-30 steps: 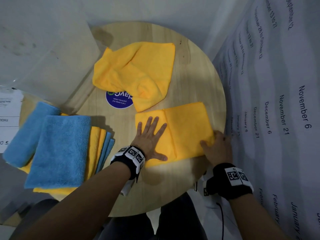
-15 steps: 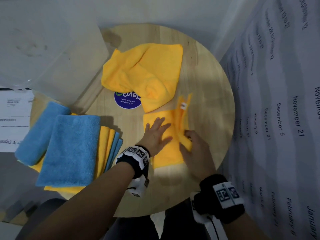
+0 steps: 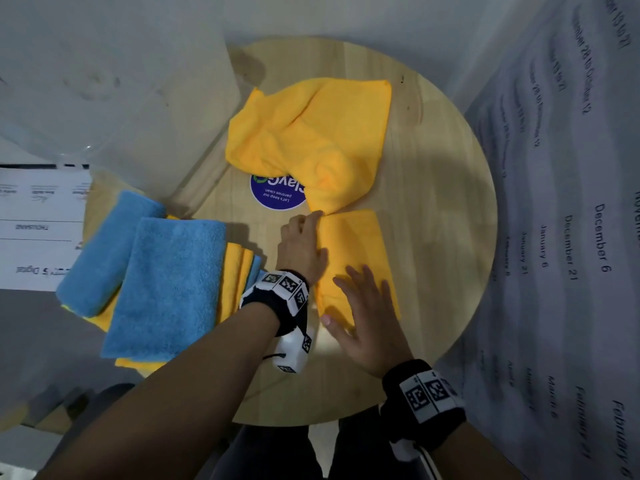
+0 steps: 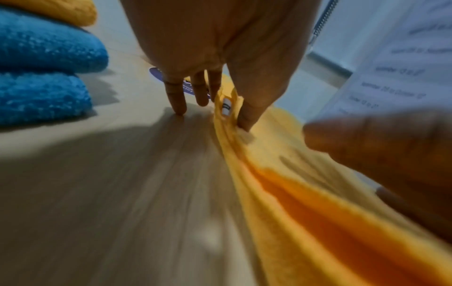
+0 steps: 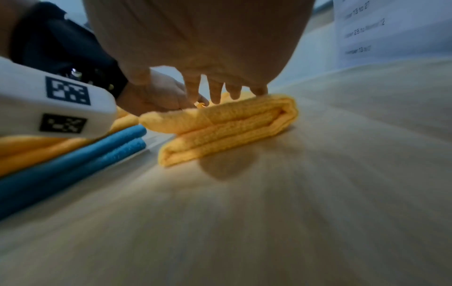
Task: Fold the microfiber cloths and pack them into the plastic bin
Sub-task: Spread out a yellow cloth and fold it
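A yellow cloth [image 3: 360, 247], folded into a narrow rectangle, lies on the round wooden table [image 3: 443, 202] in front of me. My left hand [image 3: 311, 223] is at its left edge; in the left wrist view the thumb and a finger pinch that edge [image 4: 229, 116] beside a small white label. My right hand [image 3: 363, 285] lies flat with spread fingers on the near part of the cloth [image 5: 220, 123]. The clear plastic bin [image 3: 86, 147] stands at the upper left, its inside hard to read.
A crumpled yellow cloth [image 3: 311, 133] lies at the table's far side, partly over a blue sticker [image 3: 273, 197]. A stack of folded blue and yellow cloths [image 3: 166, 289] sits at the left. Printed paper sheets [image 3: 571, 244] hang close on the right.
My right hand folded the cloth's right half over to the left, then came down flat on it. My left hand moved from lying flat on the cloth to pinching its left edge.
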Available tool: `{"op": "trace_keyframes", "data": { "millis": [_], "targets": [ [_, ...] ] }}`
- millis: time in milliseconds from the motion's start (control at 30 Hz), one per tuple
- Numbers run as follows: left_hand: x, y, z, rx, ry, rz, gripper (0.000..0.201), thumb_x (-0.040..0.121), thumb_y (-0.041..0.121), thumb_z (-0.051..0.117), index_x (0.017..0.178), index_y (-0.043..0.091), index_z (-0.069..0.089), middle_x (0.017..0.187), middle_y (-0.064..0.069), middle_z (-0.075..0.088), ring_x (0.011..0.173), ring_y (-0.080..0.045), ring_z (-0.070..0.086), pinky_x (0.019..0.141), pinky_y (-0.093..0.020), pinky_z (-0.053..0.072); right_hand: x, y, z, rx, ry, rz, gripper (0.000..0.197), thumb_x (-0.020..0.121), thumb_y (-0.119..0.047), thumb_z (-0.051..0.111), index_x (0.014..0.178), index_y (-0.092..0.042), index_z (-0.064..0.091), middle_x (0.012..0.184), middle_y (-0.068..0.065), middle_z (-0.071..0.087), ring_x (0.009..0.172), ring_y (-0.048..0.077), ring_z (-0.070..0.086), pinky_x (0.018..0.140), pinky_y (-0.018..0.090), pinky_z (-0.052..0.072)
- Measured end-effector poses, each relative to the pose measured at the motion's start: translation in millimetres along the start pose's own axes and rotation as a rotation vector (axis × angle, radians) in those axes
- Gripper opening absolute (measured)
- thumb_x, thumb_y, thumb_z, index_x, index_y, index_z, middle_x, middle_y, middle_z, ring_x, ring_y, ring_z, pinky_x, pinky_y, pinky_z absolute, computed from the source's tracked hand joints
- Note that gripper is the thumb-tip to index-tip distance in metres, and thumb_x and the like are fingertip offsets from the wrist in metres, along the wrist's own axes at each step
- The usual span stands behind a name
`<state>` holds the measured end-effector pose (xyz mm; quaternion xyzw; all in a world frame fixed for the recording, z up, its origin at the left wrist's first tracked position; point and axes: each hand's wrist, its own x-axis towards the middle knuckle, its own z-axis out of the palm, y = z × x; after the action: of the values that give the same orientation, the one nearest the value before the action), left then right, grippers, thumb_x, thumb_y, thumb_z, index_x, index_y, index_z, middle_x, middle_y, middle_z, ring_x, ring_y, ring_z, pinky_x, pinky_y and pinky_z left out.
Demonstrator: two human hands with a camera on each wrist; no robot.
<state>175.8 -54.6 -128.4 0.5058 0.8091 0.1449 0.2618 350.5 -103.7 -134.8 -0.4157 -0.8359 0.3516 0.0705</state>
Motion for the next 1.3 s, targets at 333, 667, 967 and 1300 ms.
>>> {"op": "trace_keyframes", "data": {
  "millis": [333, 667, 967, 1300],
  "targets": [
    [24, 11, -6, 0.126, -0.208, -0.161, 0.075, 0.081, 0.018, 0.069, 0.143, 0.015, 0.026, 0.137, -0.012, 0.038, 0.127, -0.030, 0.034, 0.098, -0.045, 0.039, -37, 30, 28, -0.449, -0.146, -0.183, 0.059, 0.091, -0.049, 0.041, 0.147, -0.033, 0.029, 0.157, 0.013, 0.018, 0.144, 0.037, 0.013, 0.111, 0.060, 0.011],
    [-20, 35, -56, -0.344, -0.236, 0.030, 0.027, 0.087, 0.009, 0.058, 0.111, 0.019, 0.049, 0.086, -0.009, 0.053, 0.075, -0.023, 0.051, 0.056, -0.027, 0.035, -12, 18, -40, 0.396, 0.406, 0.346, 0.079, 0.076, -0.055, 0.064, 0.139, -0.029, 0.025, 0.147, 0.008, 0.030, 0.136, 0.023, 0.027, 0.110, 0.043, 0.030],
    [-93, 46, -150, -1.055, -0.054, 0.068, 0.020, 0.090, 0.021, 0.063, 0.109, 0.016, 0.063, 0.106, -0.004, 0.069, 0.099, -0.019, 0.066, 0.086, -0.039, 0.055, 10, -71, -111, 1.149, -0.025, 0.379, 0.094, 0.030, -0.062, 0.088, 0.109, -0.019, 0.060, 0.101, -0.004, 0.074, 0.092, 0.017, 0.070, 0.066, 0.025, 0.057],
    [-134, -67, -180, -1.023, -0.169, -0.161, 0.059, 0.083, 0.020, 0.070, 0.134, 0.025, 0.042, 0.128, 0.005, 0.057, 0.113, -0.014, 0.057, 0.095, -0.038, 0.050, 49, -178, -55, 1.141, -0.105, 0.498, 0.048, 0.087, -0.036, 0.059, 0.133, -0.024, 0.050, 0.120, 0.001, 0.066, 0.106, 0.024, 0.064, 0.089, 0.045, 0.053]
  ]
}}
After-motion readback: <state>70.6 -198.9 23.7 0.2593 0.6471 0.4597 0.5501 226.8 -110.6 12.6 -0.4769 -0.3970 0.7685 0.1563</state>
